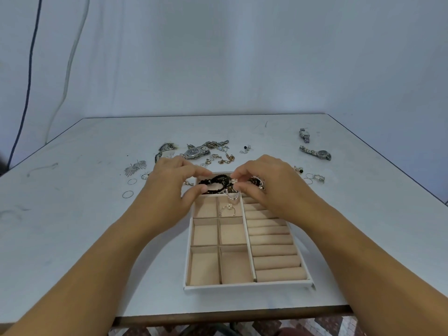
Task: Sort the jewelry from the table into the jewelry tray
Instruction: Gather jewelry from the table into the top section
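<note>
Both forearms reach forward from the lower corners and converge over the far end of the jewelry tray, which sits on the white counter in front of the person. The left hand is turned palm inward. Its index finger arches over the left end of a black braided bracelet and its thumb sits at the near side of that end, but I cannot tell whether it actually grips the cord. The right hand is held knuckles up. Its thumb and forefinger tips are drawn together in a fine pinch on a white-beaded piece, and a thin silvery loop hangs from that piece toward the tray. The other fingers of this hand are bent loosely behind. The black bracelet lies in the tray's long far compartment, between the two hands, with more dark jewelry half hidden under the right hand. Just nearer, a flower ring rests in the far right square compartment. The other square cells and the row of padded rolls along the right side show only beige lining. Beyond the hands, the counter holds a large watch, a gold chain, leaf earrings and thin hoops. Two slimmer watches lie well apart at far right.
</note>
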